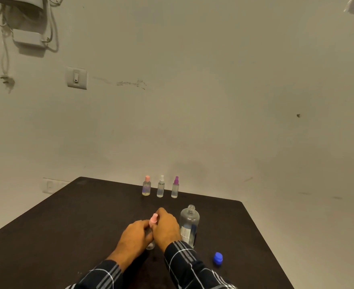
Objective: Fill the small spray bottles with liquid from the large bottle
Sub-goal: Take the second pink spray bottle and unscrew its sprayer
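A small clear spray bottle with a pink top [153,219] stands on the dark table [67,222] between my hands. My left hand [134,234] wraps its body, and my right hand [167,226] grips around its pink spray head. The bottle's base [150,246] shows below my fingers. Just right of my right hand stands the large clear bottle [189,224], uncapped and upright, with liquid in it. Its blue cap [218,258] lies on the table to the right.
Three small bottles stand in a row near the table's far edge: a pink-capped one [146,186], a white-topped sprayer [161,187] and a purple-topped sprayer [175,187]. A wall rises behind, with a switch [76,78] and hanging cables at upper left.
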